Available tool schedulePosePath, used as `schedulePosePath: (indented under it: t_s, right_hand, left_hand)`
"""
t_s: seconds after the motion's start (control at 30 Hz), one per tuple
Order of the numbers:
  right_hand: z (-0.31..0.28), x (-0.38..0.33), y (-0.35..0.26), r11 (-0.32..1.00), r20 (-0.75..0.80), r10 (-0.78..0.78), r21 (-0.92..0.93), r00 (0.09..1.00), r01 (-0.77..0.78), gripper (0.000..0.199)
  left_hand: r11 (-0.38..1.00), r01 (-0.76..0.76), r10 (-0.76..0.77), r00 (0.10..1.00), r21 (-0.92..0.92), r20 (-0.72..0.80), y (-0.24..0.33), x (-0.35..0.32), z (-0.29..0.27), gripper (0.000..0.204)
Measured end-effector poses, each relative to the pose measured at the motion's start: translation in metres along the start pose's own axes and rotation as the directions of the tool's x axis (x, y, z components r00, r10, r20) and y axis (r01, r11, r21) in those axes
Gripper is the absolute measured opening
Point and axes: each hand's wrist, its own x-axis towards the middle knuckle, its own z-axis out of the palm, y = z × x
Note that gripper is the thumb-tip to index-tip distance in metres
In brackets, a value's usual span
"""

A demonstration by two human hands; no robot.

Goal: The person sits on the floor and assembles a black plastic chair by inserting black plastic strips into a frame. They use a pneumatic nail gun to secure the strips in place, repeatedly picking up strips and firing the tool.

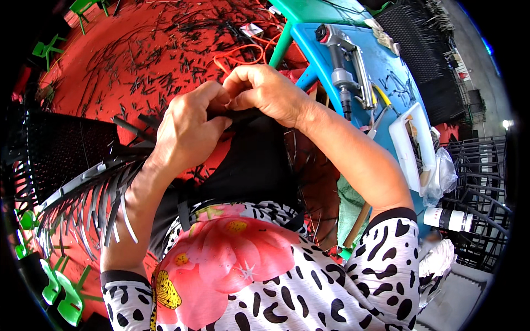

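My left hand (187,128) and my right hand (268,94) meet in front of my lap, over the black cloth (256,160) on my legs. Fingers and thumb of each are bent into a pinch, the fingertips almost touching. Whatever lies between them is too small or hidden to name; a dark edge shows just under the right fingers. Beside my left forearm stands a black woven piece (77,138), with many loose black strips (102,204) hanging from its curved edge.
At right, a blue table (314,41) carries a grey and red nail gun (339,63), yellow-handled pliers (382,96) and a white tray (406,149). A clear plastic bag (441,176) adjoins it. Cut black strips litter the red floor (127,71). Green chairs (69,298) stand left.
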Motion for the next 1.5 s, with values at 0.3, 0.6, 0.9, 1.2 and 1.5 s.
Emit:
schedulePosePath:
  t_s: [0.3, 0.6, 0.9, 1.2, 1.5]
  right_hand:
    - [-0.186, 0.001, 0.031, 0.276, -0.700, -0.313, -0.714, 0.642, -0.644, 0.071]
    - [-0.284, 0.029, 0.109, 0.429, -0.801, 0.093, -0.504, 0.592, -0.749, 0.051]
    - [-0.228, 0.005, 0.057, 0.247, -0.734, 0.152, -0.620, 0.661, -0.745, 0.043]
    - [-0.080, -0.094, -0.079, 0.774, -0.404, -0.060, -0.596, 0.913, -0.213, 0.022]
    - [0.032, -0.154, -0.104, 0.951, -0.321, 0.088, -0.255, 0.943, -0.175, 0.020]
  left_hand:
    - [0.990, 0.082, -0.076, 0.996, -0.116, 0.055, -0.006, 0.007, -0.003, 0.025]
    - [0.971, 0.167, -0.139, 0.977, -0.170, 0.162, -0.003, 0.011, -0.012, 0.017]
    - [0.966, 0.169, -0.122, 0.964, -0.195, 0.235, -0.009, 0.023, -0.014, 0.016]
    - [0.968, 0.172, -0.126, 0.964, -0.184, 0.235, -0.010, 0.027, -0.014, 0.014]
    - [0.977, 0.131, -0.091, 0.970, -0.166, 0.227, -0.011, 0.030, -0.013, 0.016]
